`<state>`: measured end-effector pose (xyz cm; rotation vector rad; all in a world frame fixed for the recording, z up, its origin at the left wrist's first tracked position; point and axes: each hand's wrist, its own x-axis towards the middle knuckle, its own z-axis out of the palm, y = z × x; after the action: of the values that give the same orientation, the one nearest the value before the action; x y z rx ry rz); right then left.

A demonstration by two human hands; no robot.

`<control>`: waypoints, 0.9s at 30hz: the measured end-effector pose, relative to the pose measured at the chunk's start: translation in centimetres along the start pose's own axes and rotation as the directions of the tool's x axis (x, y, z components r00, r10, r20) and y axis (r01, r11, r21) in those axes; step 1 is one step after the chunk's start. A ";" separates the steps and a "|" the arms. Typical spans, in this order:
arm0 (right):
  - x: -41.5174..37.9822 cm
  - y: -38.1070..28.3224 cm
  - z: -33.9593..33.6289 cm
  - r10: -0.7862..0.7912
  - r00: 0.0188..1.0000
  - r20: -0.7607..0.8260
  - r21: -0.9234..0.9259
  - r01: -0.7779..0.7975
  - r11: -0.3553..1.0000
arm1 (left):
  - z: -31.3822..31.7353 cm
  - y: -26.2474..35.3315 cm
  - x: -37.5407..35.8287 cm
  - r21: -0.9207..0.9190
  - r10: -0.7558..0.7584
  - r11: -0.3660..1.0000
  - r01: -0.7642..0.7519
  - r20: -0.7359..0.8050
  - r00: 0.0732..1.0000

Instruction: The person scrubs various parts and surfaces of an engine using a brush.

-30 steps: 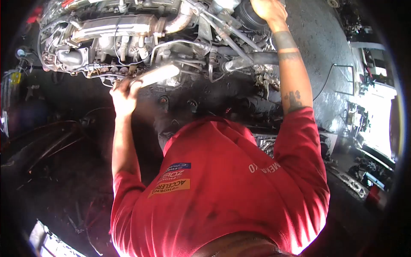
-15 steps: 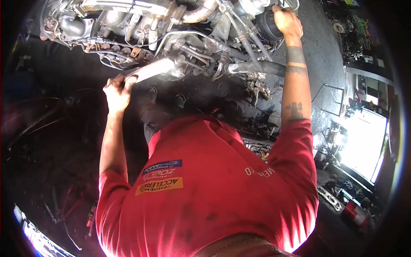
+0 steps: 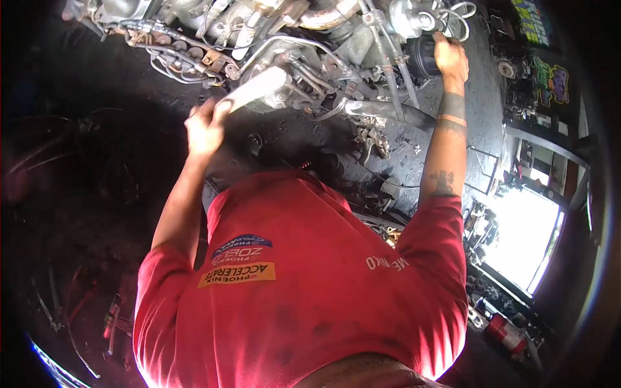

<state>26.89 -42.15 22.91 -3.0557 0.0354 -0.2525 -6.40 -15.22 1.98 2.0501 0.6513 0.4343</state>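
Note:
My left hand (image 3: pixel 206 127) is closed around the lower end of a pale, strongly lit bar (image 3: pixel 255 90). The bar's far end lies over the front of a large, greasy engine (image 3: pixel 336 55), and glare hides its details. My right hand (image 3: pixel 451 59) has its fingers curled at the engine's right end, beside a black cylindrical canister (image 3: pixel 424 57) that resembles an oil filter. Just above those fingers are a silver fitting (image 3: pixel 424 21) and looped metal bands (image 3: pixel 458 22). What the right fingers grip is hidden.
A dark pipe (image 3: pixel 388 111) sticks out below the engine, above small metal parts (image 3: pixel 372 139) on the stained floor (image 3: pixel 404 152). A metal frame (image 3: pixel 484 169) and a bright opening (image 3: pixel 522 239) are at the right. Loose rods lie in the shadowed lower left.
My left hand has moved up and right, and the bar reaches farther over the engine. My right hand stays at the engine's right end. The whole view has turned slightly.

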 end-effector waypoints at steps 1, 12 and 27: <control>-0.1 -0.2 -0.1 0.001 1.000 0.000 0.006 -0.001 1.000 | 1.4 1.0 1.2 0.024 -0.023 0.999 0.024 -0.027 0.999; -0.6 0.1 0.1 -0.005 0.999 -0.032 0.057 0.007 0.998 | -4.4 1.6 -4.6 -0.033 -0.376 0.923 0.383 0.122 0.918; 0.5 1.1 0.6 -0.085 0.996 -0.022 0.012 0.085 0.996 | -3.8 9.2 -3.6 -0.197 -0.034 0.978 0.069 0.178 0.983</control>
<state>27.50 -43.25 22.29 -3.0459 -0.0946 -0.2897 -8.76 -18.95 11.61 1.8491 0.5312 0.2753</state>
